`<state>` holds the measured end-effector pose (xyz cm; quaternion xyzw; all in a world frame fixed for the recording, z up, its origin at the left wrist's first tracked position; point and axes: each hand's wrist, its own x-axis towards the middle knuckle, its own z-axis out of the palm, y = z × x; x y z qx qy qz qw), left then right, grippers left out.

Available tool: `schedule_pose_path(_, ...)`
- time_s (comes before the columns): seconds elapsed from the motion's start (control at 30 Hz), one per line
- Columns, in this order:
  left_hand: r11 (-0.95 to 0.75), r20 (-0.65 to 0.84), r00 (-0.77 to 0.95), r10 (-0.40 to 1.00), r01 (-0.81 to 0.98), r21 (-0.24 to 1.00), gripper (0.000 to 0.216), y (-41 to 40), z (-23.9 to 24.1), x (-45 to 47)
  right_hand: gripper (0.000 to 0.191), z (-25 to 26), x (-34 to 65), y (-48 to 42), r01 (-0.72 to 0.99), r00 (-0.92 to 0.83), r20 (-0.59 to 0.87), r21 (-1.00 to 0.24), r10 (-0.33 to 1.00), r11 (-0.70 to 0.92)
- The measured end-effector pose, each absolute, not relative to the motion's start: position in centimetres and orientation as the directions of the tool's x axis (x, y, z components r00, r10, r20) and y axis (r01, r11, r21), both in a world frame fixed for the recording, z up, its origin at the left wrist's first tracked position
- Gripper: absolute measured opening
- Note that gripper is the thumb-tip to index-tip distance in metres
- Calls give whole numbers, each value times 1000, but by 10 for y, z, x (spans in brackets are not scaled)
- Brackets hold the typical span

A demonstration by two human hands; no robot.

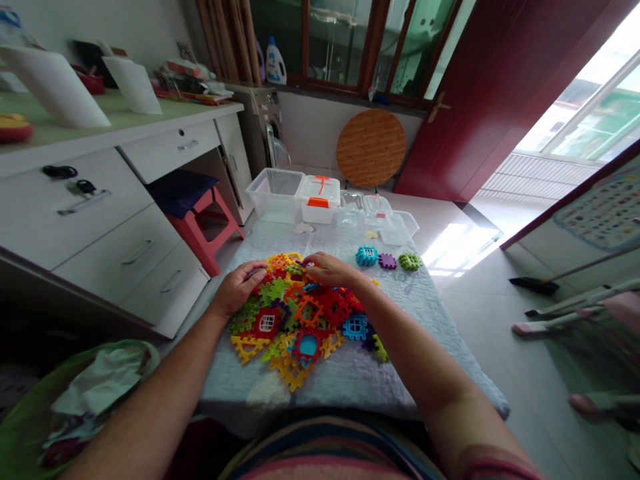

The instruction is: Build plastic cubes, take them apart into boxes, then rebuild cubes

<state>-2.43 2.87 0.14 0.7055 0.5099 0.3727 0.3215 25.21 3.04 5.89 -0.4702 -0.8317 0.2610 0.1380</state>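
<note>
A heap of colourful interlocking plastic building blocks (310,310) lies on the cloth-covered table, in red, orange, yellow, green, blue and purple. At the heap's left edge my left hand (240,287) has its fingers curled, with a small dark bit showing between thumb and fingers. My right hand (330,270) reaches over the far side of the heap, its fingers together and bent down among the pieces. Whatever those fingertips grip is hidden. To the right stand three assembled block shapes: a turquoise cube (367,255), a purple one (387,261) and a green one (410,262).
Along the table's far edge stand an open clear bin (276,212), a lidded box with orange latches (319,212) and several smaller clear containers (377,208). A red stool (203,230) is beside the desk at left. A laundry basket (150,353) sits at lower left.
</note>
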Motion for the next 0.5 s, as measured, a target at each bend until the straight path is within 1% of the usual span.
schedule_pose_path(0.1, -275, 197, 207, 958, 486, 829, 48, 29, 1, -25, 27, 63, 264, 24, 644, -560, 52, -601, 827, 473)
schedule_pose_path(0.2, -280, 203, 205, 958, 486, 828, 47, 30, -1, -26, 27, 69, 284, 12, 607, -526, 124, -639, 842, 473)
schedule_pose_path(0.3, -283, 207, 205, 957, 480, 830, 46, 30, -2, -26, 29, 73, 308, -7, 619, -416, 204, -651, 886, 440)
schedule_pose_path(0.4, -275, 203, 199, 959, 469, 839, 46, 30, -1, -25, 29, 72, 332, -29, 665, -276, 233, -654, 932, 361)
schedule_pose_path(0.5, -266, 203, 182, 962, 461, 846, 45, 29, 0, -25, 26, 63, 350, -48, 680, -165, 266, -666, 950, 305)
